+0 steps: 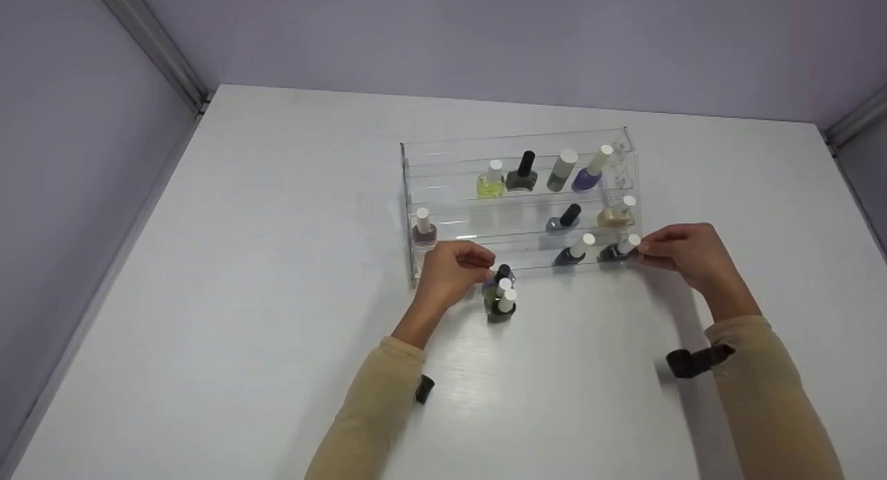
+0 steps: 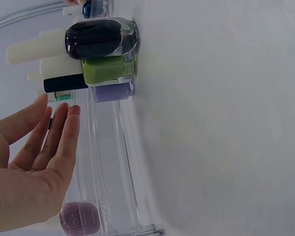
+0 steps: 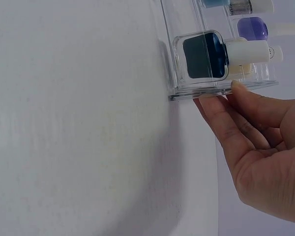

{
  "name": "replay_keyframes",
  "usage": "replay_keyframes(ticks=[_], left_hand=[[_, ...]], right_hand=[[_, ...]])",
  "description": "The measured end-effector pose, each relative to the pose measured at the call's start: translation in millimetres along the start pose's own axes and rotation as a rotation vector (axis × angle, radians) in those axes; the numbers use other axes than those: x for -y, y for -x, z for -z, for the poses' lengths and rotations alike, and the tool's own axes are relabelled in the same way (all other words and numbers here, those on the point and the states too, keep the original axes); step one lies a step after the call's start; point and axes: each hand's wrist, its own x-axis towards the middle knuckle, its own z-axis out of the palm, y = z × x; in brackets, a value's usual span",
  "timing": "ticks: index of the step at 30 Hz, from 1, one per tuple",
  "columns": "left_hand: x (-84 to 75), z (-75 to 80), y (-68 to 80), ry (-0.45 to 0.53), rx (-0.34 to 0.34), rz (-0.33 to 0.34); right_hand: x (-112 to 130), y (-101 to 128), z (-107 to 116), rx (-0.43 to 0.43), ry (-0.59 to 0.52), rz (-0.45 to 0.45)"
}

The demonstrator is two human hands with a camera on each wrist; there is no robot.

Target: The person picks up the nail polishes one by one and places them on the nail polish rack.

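A clear acrylic tiered display rack stands on the white table with small nail polish bottles on its steps, and three more stand bunched on the table just in front of its lowest tier: a dark bottle with a white cap, an olive-green bottle with a white cap and a lilac bottle with a black cap. The left hand hovers just left of this cluster with fingers straight and relaxed, holding nothing. The right hand lies at the rack's right end, its loosely extended fingertips touching the side wall beside the dark teal bottle with a white cap on the lowest tier, gripping nothing.
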Motion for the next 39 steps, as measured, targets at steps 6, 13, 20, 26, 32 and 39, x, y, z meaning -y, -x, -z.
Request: replay_keyframes(ticks=[6, 13, 20, 26, 32, 39], left_hand=[[3.7, -3.8, -2.0, -0.024, 0.006, -0.006], [3.2, -6.7, -0.9, -0.011, 0.014, -0.008], [3.5, -8.6, 0.3, -0.009, 0.003, -0.022], [2.5, -9.5, 0.6, -0.007, -0.002, -0.028], [2.1, -11.4, 0.8, -0.001, -0.002, -0.010], [1.9, -12.5, 0.8, 0.006, -0.004, -0.014]], right_hand=[[-0.4, 0.0, -0.1, -0.001, 0.009, 0.004], [-0.6, -0.9, 0.7, 0.013, -0.006, 0.005], [-0.9, -0.8, 0.2, 0.009, -0.012, 0.006], [-1.3, -1.0, 0.2, 0.011, -0.040, 0.008], [-1.4, -0.8, 0.0, 0.006, -0.029, 0.007], [-1.1, -0.5, 0.4, 0.004, -0.003, 0.012]])
